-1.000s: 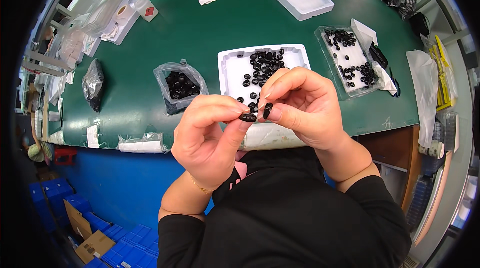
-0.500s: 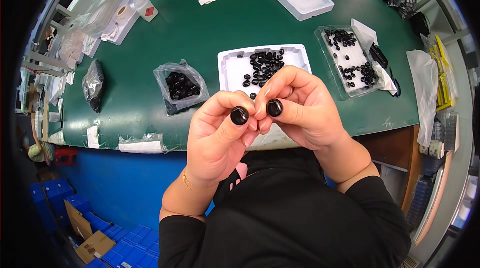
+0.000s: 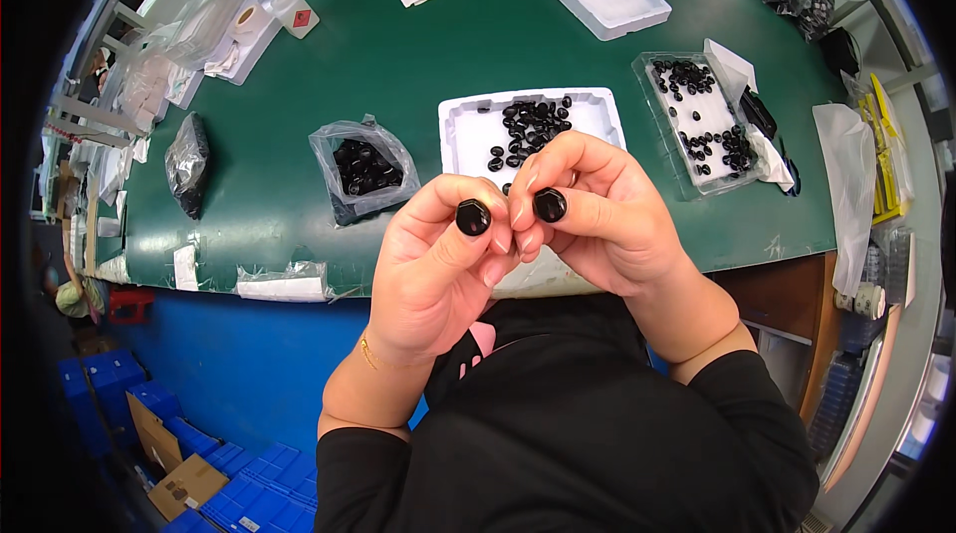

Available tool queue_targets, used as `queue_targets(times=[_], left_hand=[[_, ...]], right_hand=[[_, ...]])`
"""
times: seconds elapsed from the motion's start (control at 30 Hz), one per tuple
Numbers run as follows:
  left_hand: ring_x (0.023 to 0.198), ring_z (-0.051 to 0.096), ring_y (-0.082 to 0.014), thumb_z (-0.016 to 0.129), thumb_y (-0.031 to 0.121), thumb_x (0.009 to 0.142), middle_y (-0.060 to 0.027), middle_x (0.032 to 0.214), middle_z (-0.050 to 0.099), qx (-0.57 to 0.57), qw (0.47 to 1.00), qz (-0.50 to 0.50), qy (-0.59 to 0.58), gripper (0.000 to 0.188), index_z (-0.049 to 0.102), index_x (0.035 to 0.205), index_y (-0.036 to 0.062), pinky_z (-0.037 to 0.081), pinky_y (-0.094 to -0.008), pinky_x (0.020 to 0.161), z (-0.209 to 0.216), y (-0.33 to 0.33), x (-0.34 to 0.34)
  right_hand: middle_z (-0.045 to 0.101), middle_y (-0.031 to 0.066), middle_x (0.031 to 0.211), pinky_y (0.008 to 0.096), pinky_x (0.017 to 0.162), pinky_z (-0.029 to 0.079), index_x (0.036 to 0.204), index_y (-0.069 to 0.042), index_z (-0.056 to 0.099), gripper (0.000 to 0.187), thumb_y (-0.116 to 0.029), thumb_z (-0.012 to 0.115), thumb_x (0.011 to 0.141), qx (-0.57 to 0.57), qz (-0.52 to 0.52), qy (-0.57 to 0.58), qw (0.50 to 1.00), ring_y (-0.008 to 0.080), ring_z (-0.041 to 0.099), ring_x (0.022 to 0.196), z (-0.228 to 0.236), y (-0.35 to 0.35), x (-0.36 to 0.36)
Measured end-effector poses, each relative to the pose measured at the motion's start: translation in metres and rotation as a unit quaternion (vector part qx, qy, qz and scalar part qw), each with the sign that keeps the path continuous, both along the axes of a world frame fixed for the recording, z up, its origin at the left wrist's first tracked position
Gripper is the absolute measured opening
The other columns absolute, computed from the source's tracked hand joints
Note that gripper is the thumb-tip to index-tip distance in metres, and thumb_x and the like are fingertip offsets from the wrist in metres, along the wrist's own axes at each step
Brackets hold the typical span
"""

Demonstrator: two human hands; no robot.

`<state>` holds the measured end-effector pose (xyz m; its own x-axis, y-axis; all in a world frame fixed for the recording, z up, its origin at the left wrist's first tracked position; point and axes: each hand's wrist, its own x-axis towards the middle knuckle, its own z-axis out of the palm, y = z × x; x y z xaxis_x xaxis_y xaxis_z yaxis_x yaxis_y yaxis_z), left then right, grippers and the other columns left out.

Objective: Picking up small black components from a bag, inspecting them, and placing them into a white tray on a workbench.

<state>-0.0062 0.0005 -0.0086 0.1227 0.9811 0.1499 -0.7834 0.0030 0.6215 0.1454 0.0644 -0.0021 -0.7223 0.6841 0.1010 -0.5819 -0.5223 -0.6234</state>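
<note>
Head: held black pieces face camera; long axis unclear.

Wearing black, with touches of pink and gold

The person is wearing a black top of dark, matte-looking fabric, falling in soft folds. Its left sleeve and right sleeve are running short, each ending in a plain edge and leaving both forearms bare. A pink patch is showing on the front, with small pink marks sitting just beside it. A thin gold-coloured bracelet is circling the left wrist. The left hand and the right hand are going bare.
</note>
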Motion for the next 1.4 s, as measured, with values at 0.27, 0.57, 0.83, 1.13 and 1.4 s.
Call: queue_targets(times=[0.27, 0.57, 0.83, 1.13, 1.4], left_hand=[[0.065, 0.049, -0.0095, 0.060, 0.004, 0.081, -0.0022, 0.080, 0.057, 0.036, 0.682, 0.409, 0.605, 0.008, 0.062, 0.088, 0.0022, 0.038, -0.0237, 0.067, 0.005, 0.003, -0.066], [0.075, 0.052, -0.0167, 0.064, 0.006, 0.074, -0.0001, 0.084, 0.059, 0.004, 0.464, 0.405, 0.788, 0.010, 0.065, 0.083, 0.0087, 0.034, -0.0325, 0.074, -0.014, 0.023, -0.077], [0.083, 0.049, -0.0200, 0.062, 0.009, 0.068, -0.0017, 0.081, 0.053, 0.172, 0.430, 0.185, 0.867, 0.004, 0.065, 0.071, 0.0085, 0.033, -0.0351, 0.072, -0.045, 0.036, -0.030], [0.083, 0.050, -0.0237, 0.059, 0.005, 0.065, -0.0051, 0.078, 0.053, 0.197, 0.378, 0.102, 0.899, 0.010, 0.065, 0.072, 0.0076, 0.033, -0.0365, 0.072, -0.061, 0.045, -0.028], [0.073, 0.058, -0.0161, 0.060, 0.003, 0.076, -0.0058, 0.076, 0.061, 0.035, 0.740, 0.165, 0.651, 0.010, 0.063, 0.085, 0.0036, 0.041, -0.0290, 0.061, -0.035, 0.045, -0.026]], right_hand=[[0.061, 0.0090, 0.088, 0.0269, 0.067, 0.050, 0.093, 0.001, 0.059, 0.011, -0.002, 0.057, 0.083, 0.203, -0.101, -0.133, 0.965, 0.0141, 0.060, 0.077, -0.016, 0.018, -0.040], [0.061, 0.0047, 0.086, 0.0252, 0.066, 0.049, 0.090, -0.003, 0.066, 0.013, -0.002, 0.056, 0.081, 0.442, -0.170, -0.290, 0.832, 0.0124, 0.060, 0.075, -0.058, 0.061, -0.084], [0.060, 0.0072, 0.083, 0.0369, 0.076, 0.044, 0.080, -0.005, 0.066, 0.011, -0.008, 0.064, 0.069, 0.628, 0.002, -0.491, 0.604, 0.0260, 0.056, 0.081, -0.080, 0.065, -0.032], [0.059, 0.0059, 0.083, 0.0360, 0.080, 0.041, 0.081, -0.005, 0.063, 0.014, -0.010, 0.065, 0.068, 0.671, -0.021, -0.465, 0.578, 0.0253, 0.054, 0.083, -0.089, 0.061, -0.028], [0.058, 0.0076, 0.080, 0.0367, 0.075, 0.044, 0.081, -0.003, 0.060, 0.015, -0.008, 0.065, 0.068, 0.677, -0.124, -0.444, 0.573, 0.0266, 0.055, 0.078, -0.101, 0.057, -0.027]])
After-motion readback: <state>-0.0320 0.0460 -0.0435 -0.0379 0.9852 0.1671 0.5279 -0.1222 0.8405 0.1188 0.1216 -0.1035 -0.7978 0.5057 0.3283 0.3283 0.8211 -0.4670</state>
